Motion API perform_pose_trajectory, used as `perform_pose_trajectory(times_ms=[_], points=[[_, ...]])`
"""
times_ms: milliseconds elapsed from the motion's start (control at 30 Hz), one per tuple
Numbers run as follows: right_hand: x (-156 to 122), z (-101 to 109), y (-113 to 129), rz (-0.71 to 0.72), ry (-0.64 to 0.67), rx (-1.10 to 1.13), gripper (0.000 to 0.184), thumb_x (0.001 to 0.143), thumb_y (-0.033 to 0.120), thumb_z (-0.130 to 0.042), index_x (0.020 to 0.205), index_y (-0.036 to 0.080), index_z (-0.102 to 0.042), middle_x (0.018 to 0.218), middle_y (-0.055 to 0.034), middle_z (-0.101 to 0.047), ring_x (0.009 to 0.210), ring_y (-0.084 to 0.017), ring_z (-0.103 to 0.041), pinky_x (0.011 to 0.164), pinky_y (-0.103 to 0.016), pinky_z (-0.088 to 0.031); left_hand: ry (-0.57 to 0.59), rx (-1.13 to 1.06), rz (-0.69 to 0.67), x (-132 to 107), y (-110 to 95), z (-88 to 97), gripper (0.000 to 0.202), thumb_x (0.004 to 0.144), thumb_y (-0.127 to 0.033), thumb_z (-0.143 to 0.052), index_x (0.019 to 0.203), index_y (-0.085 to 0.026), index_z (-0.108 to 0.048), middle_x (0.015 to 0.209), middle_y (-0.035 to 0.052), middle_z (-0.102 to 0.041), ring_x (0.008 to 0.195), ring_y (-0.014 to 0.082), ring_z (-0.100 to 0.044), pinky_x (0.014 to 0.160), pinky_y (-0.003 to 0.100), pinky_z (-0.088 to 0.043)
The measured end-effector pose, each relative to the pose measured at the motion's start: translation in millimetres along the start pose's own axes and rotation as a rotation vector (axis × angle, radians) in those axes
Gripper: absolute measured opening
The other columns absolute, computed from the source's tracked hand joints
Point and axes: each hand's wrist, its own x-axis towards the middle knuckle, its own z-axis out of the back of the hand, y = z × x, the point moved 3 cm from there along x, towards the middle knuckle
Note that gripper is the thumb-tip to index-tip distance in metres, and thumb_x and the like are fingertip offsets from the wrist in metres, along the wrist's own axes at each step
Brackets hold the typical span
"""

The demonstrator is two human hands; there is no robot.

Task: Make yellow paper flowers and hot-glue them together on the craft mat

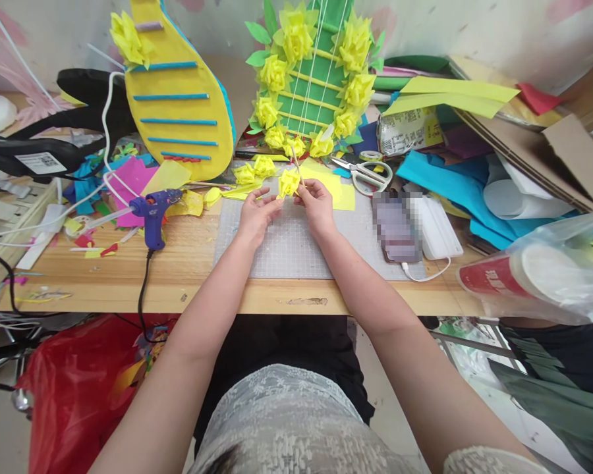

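Over the grey cutting mat [286, 253], a yellow paper rose [289, 182] sits between my two hands. My right hand [317, 205] pinches a thin wooden stick [296, 164] that slants up beside the rose. From the left, my left hand [257, 214] comes up to the rose with its fingers apart; whether its fingertips touch the petals I cannot tell. Just beyond lie loose yellow paper roses [263, 166] and yellow paper sheets [343, 196]. Behind them stands a green stringed instrument shape [304, 99], edged with yellow roses and green leaves.
A blue hot glue gun [153, 217] stands at left, its cord hanging over the table edge. A yellow instrument shape [178, 125] leans behind it. Scissors [368, 174], a phone [398, 227], a white power bank [439, 227] and a bagged cup [504, 273] are at right.
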Motion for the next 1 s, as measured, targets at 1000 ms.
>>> perform_pose_trajectory(times_ms=[1000], points=[[-3.3, -4.2, -5.0, -0.012, 0.062, -0.082, 0.024, 0.076, 0.042, -0.063, 0.079, 0.021, -0.053, 0.066, 0.005, -0.059, 0.054, -0.005, -0.051, 0.059, -0.021, -0.046, -0.083, 0.041, -0.145, 1.2, -3.7, 3.7, 0.036, 0.063, -0.012, -0.07, 0.095, -0.019, -0.056, 0.079, -0.0007, -0.068, 0.074, 0.0105, -0.065, 0.07, 0.021, -0.048]])
